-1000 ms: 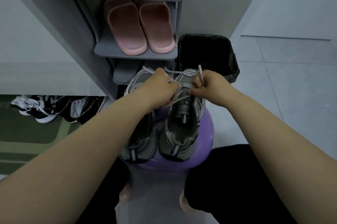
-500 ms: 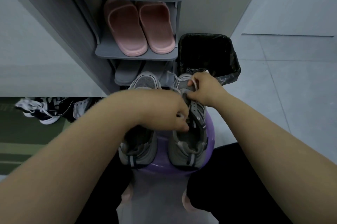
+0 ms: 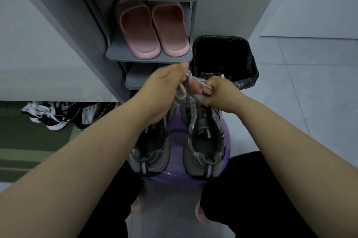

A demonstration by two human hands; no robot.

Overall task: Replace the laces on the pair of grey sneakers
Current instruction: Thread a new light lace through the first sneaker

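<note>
Grey sneakers [image 3: 203, 141] on purple stool [image 3: 177, 127]; left hand [image 3: 164, 90] and right hand [image 3: 222, 92] both pinch pale lace [image 3: 183, 90].

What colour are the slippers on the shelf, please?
They are pink rubber slippers, clearest in the head view.

sneakers [image 3: 204, 121] on stool [image 3: 178, 138] | slippers [image 3: 151, 28] on shelf [image 3: 147, 58] behind | bin [image 3: 251, 71] right of shelf — other shoes [image 3: 58, 113] left

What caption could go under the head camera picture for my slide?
Left hand and right hand grip the lace over the grey sneakers on a purple stool.
</note>
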